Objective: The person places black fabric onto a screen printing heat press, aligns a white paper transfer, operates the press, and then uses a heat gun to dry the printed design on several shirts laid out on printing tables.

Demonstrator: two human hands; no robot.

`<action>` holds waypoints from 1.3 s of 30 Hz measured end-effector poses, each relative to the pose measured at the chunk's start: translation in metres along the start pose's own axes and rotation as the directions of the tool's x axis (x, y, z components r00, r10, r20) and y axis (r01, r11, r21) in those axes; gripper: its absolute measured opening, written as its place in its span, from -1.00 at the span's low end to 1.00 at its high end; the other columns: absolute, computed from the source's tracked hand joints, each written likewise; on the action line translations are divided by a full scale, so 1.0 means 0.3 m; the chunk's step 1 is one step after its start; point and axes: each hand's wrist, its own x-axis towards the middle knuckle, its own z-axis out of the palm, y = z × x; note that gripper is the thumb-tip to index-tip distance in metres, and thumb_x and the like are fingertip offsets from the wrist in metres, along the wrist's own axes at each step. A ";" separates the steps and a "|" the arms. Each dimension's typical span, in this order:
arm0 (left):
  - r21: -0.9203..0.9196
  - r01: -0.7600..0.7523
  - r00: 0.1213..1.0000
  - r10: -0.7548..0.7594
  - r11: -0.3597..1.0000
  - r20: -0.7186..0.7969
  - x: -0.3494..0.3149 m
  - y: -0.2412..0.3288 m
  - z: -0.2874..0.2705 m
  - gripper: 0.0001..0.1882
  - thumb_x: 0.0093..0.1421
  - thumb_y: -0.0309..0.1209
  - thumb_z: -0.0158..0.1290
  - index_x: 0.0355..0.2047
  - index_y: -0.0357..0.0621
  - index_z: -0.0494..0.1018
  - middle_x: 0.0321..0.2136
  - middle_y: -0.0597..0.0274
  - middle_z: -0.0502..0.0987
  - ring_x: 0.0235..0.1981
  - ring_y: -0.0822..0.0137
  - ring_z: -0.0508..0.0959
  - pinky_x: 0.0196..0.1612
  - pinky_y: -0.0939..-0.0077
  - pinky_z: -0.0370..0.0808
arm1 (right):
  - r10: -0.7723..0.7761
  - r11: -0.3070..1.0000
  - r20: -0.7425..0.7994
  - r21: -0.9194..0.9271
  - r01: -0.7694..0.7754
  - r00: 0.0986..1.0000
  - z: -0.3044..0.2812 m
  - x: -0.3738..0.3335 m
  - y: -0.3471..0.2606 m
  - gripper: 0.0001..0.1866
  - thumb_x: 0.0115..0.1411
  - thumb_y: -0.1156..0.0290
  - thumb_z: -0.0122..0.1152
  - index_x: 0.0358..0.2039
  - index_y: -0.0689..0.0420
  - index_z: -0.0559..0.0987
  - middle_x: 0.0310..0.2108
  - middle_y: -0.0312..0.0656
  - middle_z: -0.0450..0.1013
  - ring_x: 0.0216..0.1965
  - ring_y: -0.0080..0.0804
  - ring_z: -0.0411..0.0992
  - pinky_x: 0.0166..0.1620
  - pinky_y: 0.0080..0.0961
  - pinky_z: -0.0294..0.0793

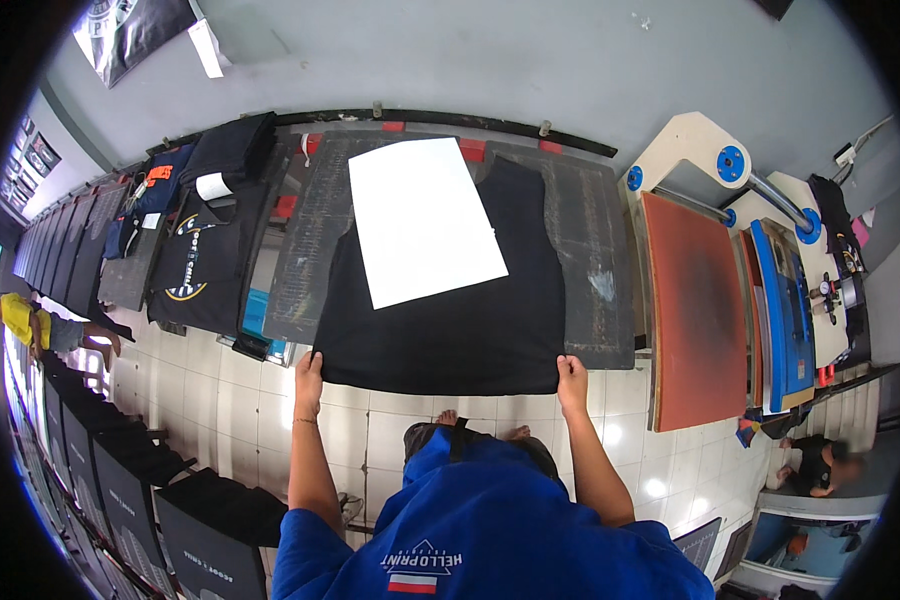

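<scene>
A black shirt (440,345) lies spread over a dark, worn board (598,240), its near hem hanging just past the board's front edge. On top of the shirt rests a white sheet (425,225), slightly turned. My left hand (310,378) pinches the hem at its left corner. At the right corner, my right hand (572,380) grips the same hem, fingers closed on the cloth. Between my hands the hem is stretched nearly straight. The far part of the shirt is partly hidden by the sheet.
To the right stands a press with an orange-brown pad (697,310) and a blue-framed plate (782,305). A printed black shirt (205,255) and folded dark clothes (228,150) lie at left. Black boards (210,545) line the lower left. Other people are at far left and lower right.
</scene>
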 end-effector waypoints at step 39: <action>0.655 -0.567 0.754 0.635 0.500 0.168 0.115 0.218 0.504 -0.90 0.19 -0.50 -0.01 -0.39 -0.29 0.46 -0.43 -0.04 0.51 -0.35 -0.04 0.53 -0.26 0.18 0.45 | 0.264 0.937 -0.141 0.274 -0.218 0.954 -0.992 -0.623 0.107 -0.66 0.24 0.41 0.14 0.00 0.26 0.48 -0.17 -0.25 0.50 -0.16 -0.52 0.44 -0.09 -0.56 0.41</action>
